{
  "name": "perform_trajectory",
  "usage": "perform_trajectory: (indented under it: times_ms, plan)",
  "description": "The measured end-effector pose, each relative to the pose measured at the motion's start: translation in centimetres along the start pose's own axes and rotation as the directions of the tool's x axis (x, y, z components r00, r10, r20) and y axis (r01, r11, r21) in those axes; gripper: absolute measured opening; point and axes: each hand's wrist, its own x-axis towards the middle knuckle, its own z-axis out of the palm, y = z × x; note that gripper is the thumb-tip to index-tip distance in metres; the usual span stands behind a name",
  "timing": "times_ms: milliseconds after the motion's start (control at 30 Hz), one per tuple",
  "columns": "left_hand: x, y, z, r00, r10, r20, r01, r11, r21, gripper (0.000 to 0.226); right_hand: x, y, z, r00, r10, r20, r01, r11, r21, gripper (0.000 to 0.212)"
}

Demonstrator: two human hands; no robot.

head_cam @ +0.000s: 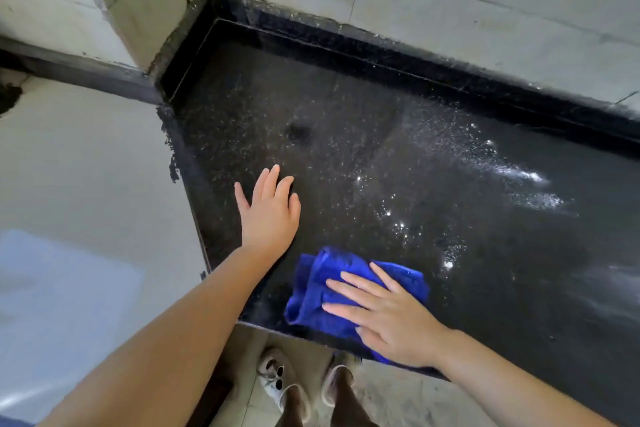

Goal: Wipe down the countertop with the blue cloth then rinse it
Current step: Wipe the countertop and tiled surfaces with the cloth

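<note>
The dark speckled tabletop glistens wet at right, so long overlapping strokes are called for toward that sheen. The blue cloth is bunched at the near edge, best flattened first. It is pressed under the spread right hand; the left hand is braced flat, fingers splayed, holding nothing.

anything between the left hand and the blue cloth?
Nothing: in the head view only bare, wet, speckled black stone countertop separates the flat left hand from the crumpled blue cloth.
</note>
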Motion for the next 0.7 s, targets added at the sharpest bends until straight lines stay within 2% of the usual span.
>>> perform_trajectory:
  times_ms: [167,267,333,367,400,500,567,633,700]
  plan:
    - [4.4,1.3,1.8,0.996,-0.085,-0.023,0.087,0.989,0.117,0.049,7.6,13.1,-2.5,0.972,0.233,-0.037,-0.233,0.973,0.009,0.057]
    - [4.2,1.3,2.0,0.996,-0.09,-0.006,0.09,0.982,0.168,0.05,13.2,19.9,-4.8,0.884,0.466,-0.029,-0.465,0.884,0.045,0.054]
    - [4.3,1.5,1.9,0.995,-0.098,-0.001,0.096,0.978,0.183,0.051,15.6,20.7,-5.3,0.774,0.632,-0.039,-0.622,0.771,0.138,0.053]
    - [4.5,1.5,1.9,0.995,-0.099,0.002,0.097,0.977,0.19,0.051,15.9,19.6,-5.0,0.737,0.675,-0.048,-0.656,0.73,0.195,0.053]
    - [4.4,1.6,1.8,0.994,-0.104,0.011,0.1,0.975,0.199,0.051,15.4,17.4,-4.7,0.735,0.676,-0.059,-0.652,0.728,0.212,0.054]
    - [4.3,1.6,1.9,0.993,-0.115,0.005,0.111,0.973,0.204,0.051,10.2,8.9,-2.7,0.885,0.44,-0.151,-0.414,0.893,0.179,0.058]
    - [4.4,1.6,2.0,0.994,-0.114,-0.003,0.112,0.972,0.207,0.051,6.8,6.3,-1.7,0.961,0.251,-0.114,-0.235,0.963,0.133,0.055]
    - [4.4,1.7,1.9,0.994,-0.109,-0.007,0.108,0.972,0.21,0.051,6.3,9.3,-2.1,0.997,0.059,-0.055,-0.053,0.992,0.111,0.053]
    - [4.5,1.7,1.7,0.992,-0.121,0.025,0.113,0.971,0.212,0.051,8.5,14.9,-3.3,0.999,-0.05,-0.006,0.05,0.997,0.065,0.05]
